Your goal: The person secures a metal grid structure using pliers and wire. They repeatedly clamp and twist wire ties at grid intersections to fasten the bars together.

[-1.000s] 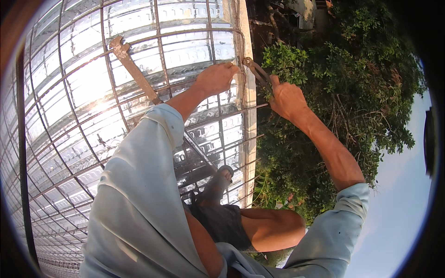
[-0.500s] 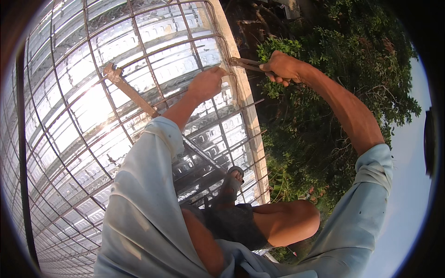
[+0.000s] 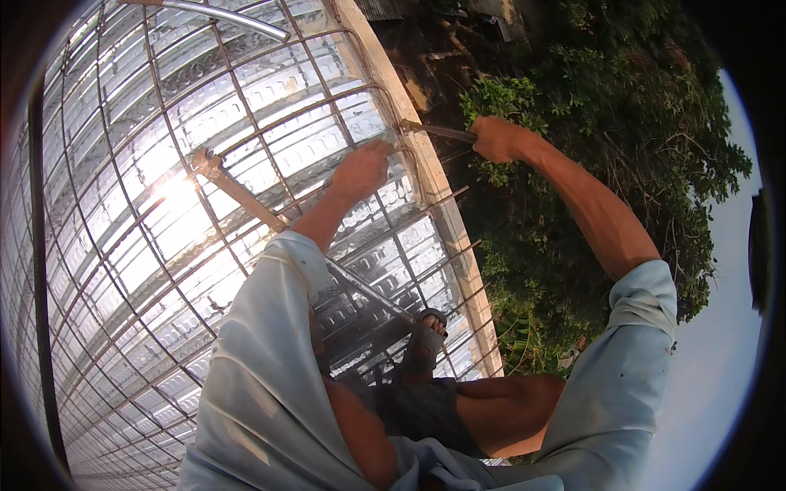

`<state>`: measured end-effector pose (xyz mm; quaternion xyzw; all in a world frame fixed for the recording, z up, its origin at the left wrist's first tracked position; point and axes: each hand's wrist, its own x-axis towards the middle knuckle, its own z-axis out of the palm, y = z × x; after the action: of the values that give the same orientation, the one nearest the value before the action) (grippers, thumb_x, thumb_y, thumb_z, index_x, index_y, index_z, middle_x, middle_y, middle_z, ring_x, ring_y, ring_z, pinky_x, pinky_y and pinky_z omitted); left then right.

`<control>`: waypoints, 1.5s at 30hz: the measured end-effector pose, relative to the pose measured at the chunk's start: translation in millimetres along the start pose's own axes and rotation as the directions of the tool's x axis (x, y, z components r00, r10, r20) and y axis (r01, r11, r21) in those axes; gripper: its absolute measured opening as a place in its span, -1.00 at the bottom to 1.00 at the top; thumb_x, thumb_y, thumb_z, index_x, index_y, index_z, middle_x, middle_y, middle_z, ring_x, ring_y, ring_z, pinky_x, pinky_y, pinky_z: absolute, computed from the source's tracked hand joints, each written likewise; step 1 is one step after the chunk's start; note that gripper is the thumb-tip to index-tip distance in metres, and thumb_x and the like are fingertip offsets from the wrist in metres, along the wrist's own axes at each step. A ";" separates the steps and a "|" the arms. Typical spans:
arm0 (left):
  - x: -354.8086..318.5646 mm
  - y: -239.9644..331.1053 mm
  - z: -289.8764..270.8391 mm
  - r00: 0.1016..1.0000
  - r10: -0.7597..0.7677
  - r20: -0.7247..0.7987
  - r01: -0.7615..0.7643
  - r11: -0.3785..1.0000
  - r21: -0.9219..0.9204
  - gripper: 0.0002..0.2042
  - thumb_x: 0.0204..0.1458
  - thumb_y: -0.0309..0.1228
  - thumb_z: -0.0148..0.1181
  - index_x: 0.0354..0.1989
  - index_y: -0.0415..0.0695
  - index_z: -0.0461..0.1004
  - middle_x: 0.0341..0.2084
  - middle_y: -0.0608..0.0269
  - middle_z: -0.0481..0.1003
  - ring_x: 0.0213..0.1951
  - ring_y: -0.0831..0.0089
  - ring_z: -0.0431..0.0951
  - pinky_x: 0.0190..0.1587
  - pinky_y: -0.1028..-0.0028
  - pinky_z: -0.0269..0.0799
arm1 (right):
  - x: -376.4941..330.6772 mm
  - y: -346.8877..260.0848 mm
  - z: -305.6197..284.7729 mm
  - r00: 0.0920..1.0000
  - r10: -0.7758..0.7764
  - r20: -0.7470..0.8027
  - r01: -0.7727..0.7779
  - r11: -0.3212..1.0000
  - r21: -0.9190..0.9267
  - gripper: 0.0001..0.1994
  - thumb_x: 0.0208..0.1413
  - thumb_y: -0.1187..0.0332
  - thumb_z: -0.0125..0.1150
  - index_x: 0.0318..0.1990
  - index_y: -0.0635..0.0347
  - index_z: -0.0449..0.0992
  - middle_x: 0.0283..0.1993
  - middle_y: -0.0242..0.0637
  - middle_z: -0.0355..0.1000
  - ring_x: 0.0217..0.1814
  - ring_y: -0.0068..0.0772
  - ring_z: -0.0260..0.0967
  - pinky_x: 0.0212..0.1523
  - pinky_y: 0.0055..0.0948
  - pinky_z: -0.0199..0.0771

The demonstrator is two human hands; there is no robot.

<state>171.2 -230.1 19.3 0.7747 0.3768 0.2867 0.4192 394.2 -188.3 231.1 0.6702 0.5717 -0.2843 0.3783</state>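
Observation:
A grid of steel rebar [image 3: 246,139] lies over shiny corrugated metal sheeting [image 3: 139,270]. My left hand [image 3: 360,170] reaches forward and grips a bar crossing near the grid's right edge. My right hand [image 3: 495,137] is closed around the handle of a thin metal hook tool [image 3: 434,129], whose tip points at the same crossing beside the left fingers. Both arms wear rolled light blue sleeves. My foot in a sandal [image 3: 426,335] rests on the bars below.
A wooden edge board [image 3: 446,221] runs along the grid's right side. Beyond it are green bushes [image 3: 622,131] far below. A rusty bar [image 3: 237,192] lies diagonally on the grid, and a grey pipe [image 3: 229,18] crosses the top.
Both hands have shifted up and away along the edge board. The right hand has moved further right of the left, with the tool's tip now reaching back toward the crossing.

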 end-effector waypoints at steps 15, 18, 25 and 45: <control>-0.5 7.4 1.9 1.000 0.007 0.015 -0.008 0.999 0.053 -0.77 0.10 -0.51 0.01 -0.09 -0.14 0.49 -0.17 0.01 0.51 -0.18 -0.05 0.58 -0.11 0.08 0.54 | -12.5 20.1 65.1 0.984 -0.078 -0.163 0.125 0.945 0.303 -0.76 0.12 0.38 0.10 -0.32 0.50 0.50 -0.50 0.11 0.45 -0.41 0.10 0.46 -0.29 -0.07 0.47; 1.2 9.0 5.7 0.999 0.010 0.035 -0.012 0.997 0.070 -0.76 0.09 -0.50 0.02 -0.07 -0.13 0.49 -0.17 0.02 0.51 -0.18 -0.04 0.58 -0.12 0.09 0.55 | -0.1 31.9 50.5 0.989 -0.079 -0.121 0.108 0.959 0.263 -0.76 0.15 0.36 0.10 -0.38 0.44 0.47 -0.53 -0.02 0.45 -0.48 -0.05 0.47 -0.43 -0.13 0.48; -0.7 2.1 3.0 0.999 0.033 0.022 -0.034 0.998 0.049 -0.75 0.09 -0.49 0.03 -0.05 -0.12 0.47 -0.17 0.02 0.51 -0.18 -0.04 0.58 -0.12 0.08 0.55 | -15.5 -15.5 17.8 0.979 -0.008 0.202 -0.120 0.780 0.614 -0.68 0.32 0.22 0.11 -0.38 0.33 0.45 -0.62 -0.35 0.25 -0.69 -0.45 0.28 -0.73 -0.33 0.40; 0.3 0.3 5.0 0.999 0.033 0.004 -0.034 0.999 0.014 -0.76 0.10 -0.50 0.03 -0.07 -0.11 0.50 -0.18 0.06 0.53 -0.21 -0.03 0.59 -0.15 0.08 0.56 | -49.9 -48.7 86.5 0.702 -0.500 -0.506 -0.221 0.523 -0.823 -0.59 -0.02 0.43 0.24 0.01 0.48 0.50 -0.28 -0.18 0.34 -0.32 -0.40 0.31 -0.46 -0.43 0.46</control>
<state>175.2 -232.1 17.1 0.7844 0.3650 0.2895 0.4095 341.6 -284.8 215.1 0.4022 0.7884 0.2688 0.3801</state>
